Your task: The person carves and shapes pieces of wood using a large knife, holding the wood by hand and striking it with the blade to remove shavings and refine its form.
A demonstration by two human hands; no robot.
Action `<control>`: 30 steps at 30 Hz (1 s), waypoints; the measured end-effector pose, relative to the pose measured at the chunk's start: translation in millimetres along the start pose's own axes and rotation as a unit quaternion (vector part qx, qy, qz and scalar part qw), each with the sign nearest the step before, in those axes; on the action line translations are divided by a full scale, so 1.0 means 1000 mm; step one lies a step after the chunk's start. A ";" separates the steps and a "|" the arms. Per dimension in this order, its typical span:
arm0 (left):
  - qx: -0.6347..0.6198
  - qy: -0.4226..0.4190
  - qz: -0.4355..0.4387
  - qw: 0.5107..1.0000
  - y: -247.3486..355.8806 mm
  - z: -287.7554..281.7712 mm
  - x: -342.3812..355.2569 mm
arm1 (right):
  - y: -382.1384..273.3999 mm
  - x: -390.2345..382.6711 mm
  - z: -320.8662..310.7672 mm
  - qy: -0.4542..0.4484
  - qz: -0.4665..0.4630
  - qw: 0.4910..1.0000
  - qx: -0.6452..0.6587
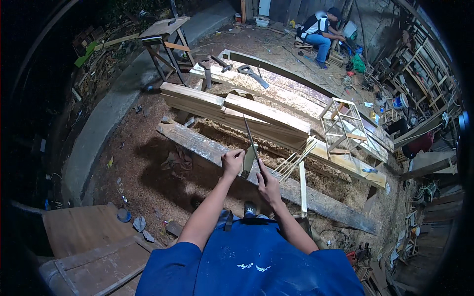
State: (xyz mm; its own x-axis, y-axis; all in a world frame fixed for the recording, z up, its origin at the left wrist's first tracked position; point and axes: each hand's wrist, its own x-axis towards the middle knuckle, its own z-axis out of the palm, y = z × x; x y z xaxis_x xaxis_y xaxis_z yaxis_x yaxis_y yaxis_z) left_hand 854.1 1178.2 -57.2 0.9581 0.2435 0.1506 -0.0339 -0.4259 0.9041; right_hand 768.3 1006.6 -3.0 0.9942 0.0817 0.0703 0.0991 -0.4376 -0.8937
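Observation:
My right hand [268, 183] grips a long, dark, narrow blade [251, 136] by its lower end; it points up and away from me. My left hand [233, 161] is closed just left of the blade; what is in its fingers is hidden or too small to name. Between my hands, behind the blade, stands a greenish board piece [249, 157] by the weathered plank [195, 144]. Thin pale strips [296, 163] lie slanted to the right of my right hand. Beyond the blade lie stacked light timber boards [266, 113].
Handsaws [253, 75] lie on the far bench, near a small wooden frame [345, 126]. A stool [163, 29] stands back left by a concrete edge [96, 143]. A person [321, 37] sits at the back right. Plywood sheets [84, 227] lie lower left; wood scraps line the right side.

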 end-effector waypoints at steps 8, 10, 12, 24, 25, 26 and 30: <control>0.030 0.022 0.045 0.998 -0.006 0.006 0.000 | 0.001 0.002 0.000 0.039 -0.073 0.996 -0.017; 0.026 0.008 0.039 0.999 -0.007 0.005 0.000 | -0.001 0.001 0.000 0.054 -0.089 0.994 -0.014; 0.015 0.026 0.065 0.997 -0.011 0.002 0.000 | -0.005 -0.002 -0.001 0.025 -0.048 0.998 -0.013; -0.013 0.011 0.043 0.999 -0.007 -0.001 -0.003 | -0.063 0.010 -0.017 0.099 -0.179 0.977 0.061; -0.017 -0.002 0.038 0.999 -0.006 -0.002 -0.002 | -0.062 0.011 -0.017 0.110 -0.188 0.975 0.047; -0.017 -0.004 0.038 0.999 -0.005 -0.001 0.000 | -0.054 0.011 -0.014 0.110 -0.187 0.975 0.047; -0.057 0.014 0.040 0.997 -0.020 0.006 -0.005 | 0.025 0.013 0.023 -0.002 -0.009 0.995 -0.099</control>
State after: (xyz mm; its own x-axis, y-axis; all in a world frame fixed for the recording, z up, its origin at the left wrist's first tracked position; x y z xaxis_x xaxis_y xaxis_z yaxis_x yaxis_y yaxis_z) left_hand 852.0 1180.3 -78.0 0.9428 0.2382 0.2333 -0.1430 -0.3435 0.9282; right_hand 782.3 1017.6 -34.8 0.9921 0.0948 0.0826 0.1232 -0.6039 -0.7875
